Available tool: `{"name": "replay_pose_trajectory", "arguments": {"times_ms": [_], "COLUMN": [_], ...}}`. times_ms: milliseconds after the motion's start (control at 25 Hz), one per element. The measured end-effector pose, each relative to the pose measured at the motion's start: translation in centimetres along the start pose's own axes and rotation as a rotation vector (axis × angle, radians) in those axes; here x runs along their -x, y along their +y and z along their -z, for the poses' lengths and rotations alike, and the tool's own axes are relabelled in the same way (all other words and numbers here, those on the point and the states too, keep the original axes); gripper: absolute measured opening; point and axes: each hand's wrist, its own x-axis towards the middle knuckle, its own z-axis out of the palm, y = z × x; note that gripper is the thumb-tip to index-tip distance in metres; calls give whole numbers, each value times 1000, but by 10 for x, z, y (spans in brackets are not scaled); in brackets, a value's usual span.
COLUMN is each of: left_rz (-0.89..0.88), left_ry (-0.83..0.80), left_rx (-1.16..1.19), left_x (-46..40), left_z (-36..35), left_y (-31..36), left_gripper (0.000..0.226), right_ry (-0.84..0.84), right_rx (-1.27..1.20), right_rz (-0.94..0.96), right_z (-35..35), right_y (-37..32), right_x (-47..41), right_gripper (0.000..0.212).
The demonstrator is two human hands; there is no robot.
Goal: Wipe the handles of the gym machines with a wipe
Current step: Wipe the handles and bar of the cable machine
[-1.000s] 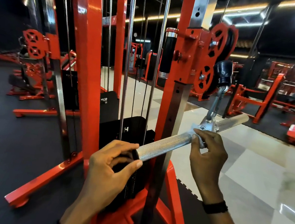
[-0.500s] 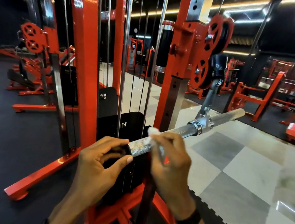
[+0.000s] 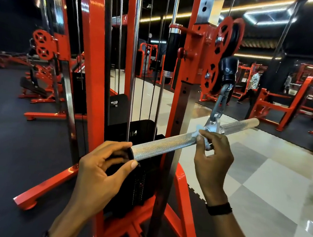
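Observation:
A knurled steel bar handle (image 3: 165, 143) hangs by a swivel link (image 3: 214, 123) from the cable of an orange machine. My left hand (image 3: 101, 172) grips the bar's near end, fingers curled round the black end cap. My right hand (image 3: 212, 156) pinches a small white wipe (image 3: 197, 133) against the bar, just beside the swivel at the bar's middle. The far half of the bar (image 3: 241, 126) sticks out to the right, bare.
The orange upright (image 3: 183, 101) and black weight stack (image 3: 140, 173) stand right behind the bar. The machine's orange base legs (image 3: 45, 186) spread over black matting. Tiled floor (image 3: 268, 183) lies to the right. More orange machines and a walking person (image 3: 251, 88) are further back.
My right hand has slid the wipe along the bar from near my left hand back up to the swivel. My left hand has kept its grip on the bar's end.

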Motion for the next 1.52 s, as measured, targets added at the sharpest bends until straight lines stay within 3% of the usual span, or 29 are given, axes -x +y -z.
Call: {"name": "replay_pose_trajectory", "arguments": {"times_ms": [200, 440, 600, 880, 1160, 1440, 1520], "left_rz": [-8, 8, 14, 92, 167, 154, 147], "left_ry": [14, 8, -7, 59, 129, 44, 29], "left_rx": [-52, -32, -30, -18, 48, 56, 70], "left_x": [-1, -5, -5, -2, -7, -2, -1], "left_z": [0, 2, 6, 1, -4, 4, 7], "left_y": [1, 5, 9, 9, 8, 7, 6], "left_gripper": [35, 31, 30, 26, 29, 18, 28], "right_ry": [-3, -223, -283, 12, 12, -290, -304], "right_rx": [-92, -327, -354, 25, -127, -346, -346], "right_rz": [-23, 98, 149, -19, -78, 152, 166], "right_z": [-4, -20, -19, 3, -8, -27, -26], "right_y": [-21, -103, -108, -10, -27, -116, -113], "right_x": [15, 74, 72, 0, 15, 84, 79], "right_gripper": [15, 15, 16, 15, 13, 17, 17]}}
